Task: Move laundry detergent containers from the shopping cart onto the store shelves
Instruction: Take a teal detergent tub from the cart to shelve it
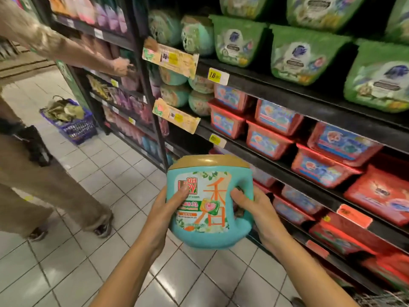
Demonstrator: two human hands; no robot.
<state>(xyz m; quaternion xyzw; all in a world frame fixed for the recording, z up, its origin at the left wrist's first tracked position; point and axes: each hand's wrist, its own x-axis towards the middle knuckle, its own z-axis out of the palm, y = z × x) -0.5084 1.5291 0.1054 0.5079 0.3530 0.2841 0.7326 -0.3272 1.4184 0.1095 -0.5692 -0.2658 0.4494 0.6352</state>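
Note:
A teal detergent tub (208, 202) with a gold lid and an orange-lettered label hangs in front of me above the tiled floor. My left hand (164, 210) grips its left side, thumb on the label. My right hand (252, 209) grips its right side, fingers curled into the recessed handle. More teal tubs (188, 94) of the same kind sit on the black store shelves (276, 89) ahead, at the left end. A sliver of the shopping cart (380, 299) shows at the bottom right corner.
Green pod tubs (303, 56) fill the upper shelf and red pod boxes (270, 138) the lower ones. Another person (44, 151) in beige stands at left, reaching into the neighbouring shelf unit. A purple basket (73, 125) sits on the floor beyond them.

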